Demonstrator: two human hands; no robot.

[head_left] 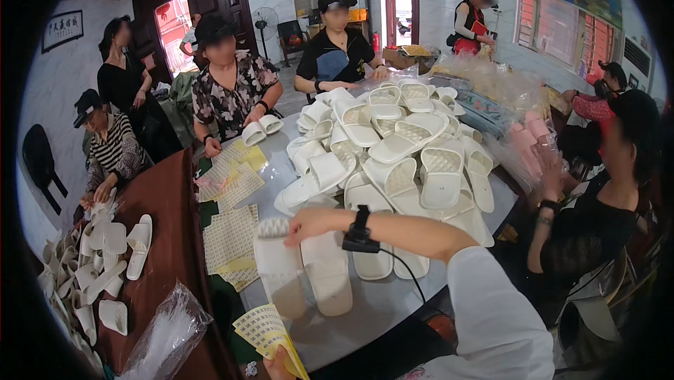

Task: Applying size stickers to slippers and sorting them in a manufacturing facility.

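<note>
Left hand [278, 366] is gripping sheets [261, 329], fingers closed — right hand [312, 224] is touching a slipper [279, 278], fingers curling, hold unclear.

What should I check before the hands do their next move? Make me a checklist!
1. Left hand holding yellow label sheets: ok.
2. Right hand touching the nearest white slipper: ok.
3. Its neighbouring slipper right beside it: ok.
4. Label stuck under the right fingertips: cannot tell, too small.
5. Slipper pile neatly stacked: not ok, it's a jumbled heap.
</note>
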